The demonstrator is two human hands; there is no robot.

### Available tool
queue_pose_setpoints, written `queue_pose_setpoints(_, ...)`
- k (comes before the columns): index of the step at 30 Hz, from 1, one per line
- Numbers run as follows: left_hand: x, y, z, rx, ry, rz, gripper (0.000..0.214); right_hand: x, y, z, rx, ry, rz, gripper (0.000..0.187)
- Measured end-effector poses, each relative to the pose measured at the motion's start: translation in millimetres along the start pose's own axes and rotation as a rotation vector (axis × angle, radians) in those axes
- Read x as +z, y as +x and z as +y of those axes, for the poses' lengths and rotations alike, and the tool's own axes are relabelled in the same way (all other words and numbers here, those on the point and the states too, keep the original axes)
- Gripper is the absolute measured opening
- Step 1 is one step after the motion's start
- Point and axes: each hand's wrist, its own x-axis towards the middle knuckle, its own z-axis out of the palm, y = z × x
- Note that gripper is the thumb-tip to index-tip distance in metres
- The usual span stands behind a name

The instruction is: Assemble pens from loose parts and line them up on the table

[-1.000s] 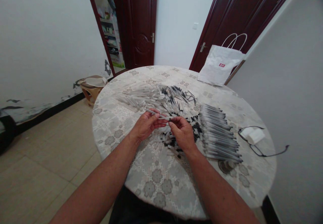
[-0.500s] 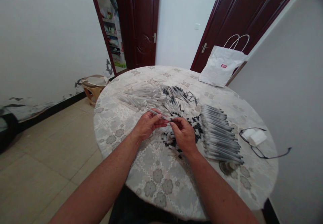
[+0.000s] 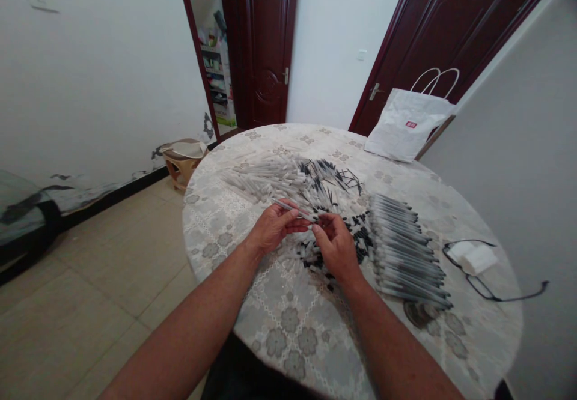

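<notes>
Between the fingers of my left hand (image 3: 274, 227) lies a slim translucent pen (image 3: 287, 206), slanting down to the right. At its right end, my right hand (image 3: 336, 245) pinches with thumb and forefinger; a dark tip shows there, partly covered by the fingers. Beyond my hands spreads a loose heap of whitish pen barrels (image 3: 265, 178), with thin dark refills (image 3: 331, 175) to its right. Small black and clear parts (image 3: 360, 235) lie scattered around and beneath my right hand. Further right, a neat stack of pens (image 3: 406, 250) with dark ends is lined up.
A flowered cloth covers the round table (image 3: 288, 328). Eyeglasses (image 3: 489, 292) and white folded tissue (image 3: 473, 257) lie at the right, near a round object (image 3: 419, 314) partly under the stack. A white paper bag (image 3: 408, 125) stands at the back; a stool (image 3: 183, 163) is on the floor left.
The view has shifted slightly, so everything sits a little further right and lower. Both hands keep hold of the same pen, the right fingers still at its right end.
</notes>
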Motion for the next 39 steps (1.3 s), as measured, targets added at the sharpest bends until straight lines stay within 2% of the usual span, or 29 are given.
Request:
queue_pose_setpoints(4, -1.0, -0.6, -0.3, -0.007, 0.000, -0.016, 0.033, 0.2, -0.1, 0.0, -0.023, -0.063, -0.009, 0.023)
queue_pose_setpoints(8, -1.7, -1.0, -1.8, -0.027, 0.013, -0.035, 0.032, -0.9, -0.2, -0.3, 0.002, -0.061, -0.088, 0.038)
queue_pose_setpoints(11, -1.9, -0.7, -2.0, -0.022, 0.017, -0.027, 0.032, -1.5, -0.7, 1.1, 0.034, -0.005, -0.095, 0.044)
queue_pose_setpoints(16, -0.4, -0.5, 1.0, 0.025, -0.007, -0.002, 0.032, -2.9, -0.2, 2.2, -0.007, 0.002, -0.002, 0.027)
queue_pose_setpoints(21, -0.6, -0.5, 0.3, 0.017, 0.004, -0.016, 0.032, -2.1, -0.2, 0.2, -0.049, -0.082, -0.035, 0.022)
queue_pose_setpoints(26, -0.5, -0.3, -0.5, 0.012, 0.016, -0.016, 0.033, -3.9, -1.1, -2.5, -0.025, -0.050, -0.112, 0.039)
queue_pose_setpoints(30, 1.0, -0.4, 1.4, 0.025, 0.011, 0.000, 0.032, -5.9, 0.0, -1.5, -0.042, -0.027, -0.045, 0.024)
queue_pose_setpoints(32, 1.5, -0.3, 2.1, 0.030, 0.012, 0.004, 0.032, -6.2, 0.5, -1.0, -0.064, -0.044, -0.014, 0.023)
queue_pose_setpoints(35, 1.6, -0.4, 2.0, 0.023, 0.020, 0.008, 0.032, -5.9, 0.4, -1.3, -0.074, -0.090, -0.039, 0.020)
queue_pose_setpoints(39, 0.7, -0.4, 0.4, 0.010, 0.043, 0.007, 0.031, -5.6, -0.2, -1.6, -0.023, -0.068, -0.113, 0.038)
